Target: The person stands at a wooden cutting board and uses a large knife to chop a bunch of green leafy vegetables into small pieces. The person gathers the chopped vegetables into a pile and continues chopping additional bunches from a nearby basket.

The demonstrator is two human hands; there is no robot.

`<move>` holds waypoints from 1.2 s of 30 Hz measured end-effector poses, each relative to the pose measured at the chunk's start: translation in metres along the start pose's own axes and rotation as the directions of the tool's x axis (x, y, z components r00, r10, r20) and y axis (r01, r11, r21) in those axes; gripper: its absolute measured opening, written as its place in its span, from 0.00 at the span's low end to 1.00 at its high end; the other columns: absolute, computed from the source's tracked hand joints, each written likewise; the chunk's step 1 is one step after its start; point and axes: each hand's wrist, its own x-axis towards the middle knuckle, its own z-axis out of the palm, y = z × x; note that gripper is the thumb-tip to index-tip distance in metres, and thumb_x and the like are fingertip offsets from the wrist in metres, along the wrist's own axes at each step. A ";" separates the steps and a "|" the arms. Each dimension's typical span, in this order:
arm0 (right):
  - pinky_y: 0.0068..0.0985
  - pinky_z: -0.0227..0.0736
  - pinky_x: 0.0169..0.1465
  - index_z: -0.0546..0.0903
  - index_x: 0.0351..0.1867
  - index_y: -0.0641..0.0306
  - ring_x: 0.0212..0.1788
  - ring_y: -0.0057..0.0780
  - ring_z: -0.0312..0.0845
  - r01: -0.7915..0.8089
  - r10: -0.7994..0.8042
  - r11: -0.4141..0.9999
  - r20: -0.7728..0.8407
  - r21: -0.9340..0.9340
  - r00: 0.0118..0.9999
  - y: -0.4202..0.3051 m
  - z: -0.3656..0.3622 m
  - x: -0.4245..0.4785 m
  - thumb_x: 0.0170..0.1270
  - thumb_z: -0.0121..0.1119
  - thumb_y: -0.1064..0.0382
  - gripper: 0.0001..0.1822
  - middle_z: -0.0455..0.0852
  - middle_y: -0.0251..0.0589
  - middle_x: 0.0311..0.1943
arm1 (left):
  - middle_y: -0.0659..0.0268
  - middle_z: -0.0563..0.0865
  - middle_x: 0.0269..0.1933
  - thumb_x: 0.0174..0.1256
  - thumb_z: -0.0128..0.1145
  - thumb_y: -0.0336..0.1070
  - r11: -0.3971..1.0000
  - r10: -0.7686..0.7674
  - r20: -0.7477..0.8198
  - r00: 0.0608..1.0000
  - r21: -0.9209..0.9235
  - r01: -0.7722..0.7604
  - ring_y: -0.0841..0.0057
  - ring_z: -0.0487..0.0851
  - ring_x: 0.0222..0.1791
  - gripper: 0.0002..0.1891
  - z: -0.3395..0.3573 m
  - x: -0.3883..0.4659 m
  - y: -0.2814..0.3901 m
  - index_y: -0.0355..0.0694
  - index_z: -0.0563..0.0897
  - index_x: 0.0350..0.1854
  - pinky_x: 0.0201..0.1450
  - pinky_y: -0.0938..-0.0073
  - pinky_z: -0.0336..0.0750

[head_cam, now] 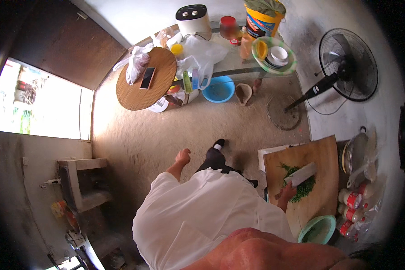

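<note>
My right hand (289, 192) is closed around the handle of a broad cleaver (302, 173). The blade lies across a heap of chopped green leaves (303, 193), covering part of it. Beneath the heap is a large wooden cutting board (322, 155). My left hand (183, 157) hangs away from the board over the bare floor, its fingers loosely curled; nothing shows in it, but how far the fingers are closed is unclear. A light green plastic basin (319, 229) sits at the board's near end.
Several bottles (351, 214) and a lidded pan (356, 153) are right of the board. A standing fan (347, 67) is by the wall. A glass table (236, 72) holds bowls, jars and bags; a blue basin (219, 89) is beneath. A round stool (146, 79) carries a phone (147, 78).
</note>
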 end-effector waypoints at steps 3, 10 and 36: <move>0.38 0.66 0.21 0.77 0.38 0.76 0.16 0.36 0.72 -0.022 0.030 0.985 -0.044 0.170 0.999 -0.015 0.010 -0.008 0.67 0.56 0.49 0.24 0.77 0.49 0.19 | 0.56 0.88 0.43 0.59 0.57 0.42 0.994 -0.098 -0.037 0.994 -0.056 0.096 0.55 0.85 0.43 0.17 -0.002 0.029 -0.020 0.47 0.82 0.51 0.47 0.55 0.79; 0.42 0.70 0.23 0.76 0.45 0.71 0.17 0.38 0.74 -0.305 0.329 0.943 -0.234 0.133 0.915 -0.063 0.048 -0.020 0.66 0.54 0.45 0.25 0.80 0.50 0.23 | 0.50 0.75 0.60 0.51 0.65 0.30 0.958 0.139 -0.691 0.709 -0.087 -0.273 0.51 0.74 0.58 0.32 -0.191 0.123 0.023 0.42 0.70 0.62 0.58 0.54 0.71; 0.32 0.62 0.14 0.70 0.37 0.69 0.12 0.32 0.65 -0.194 0.286 0.934 -0.301 0.301 0.910 -0.126 0.116 -0.094 0.60 0.61 0.52 0.20 0.72 0.43 0.17 | 0.49 0.75 0.57 0.48 0.68 0.41 0.999 -0.031 -0.843 0.536 -0.036 0.000 0.52 0.71 0.59 0.39 -0.380 0.309 -0.004 0.33 0.67 0.63 0.65 0.54 0.62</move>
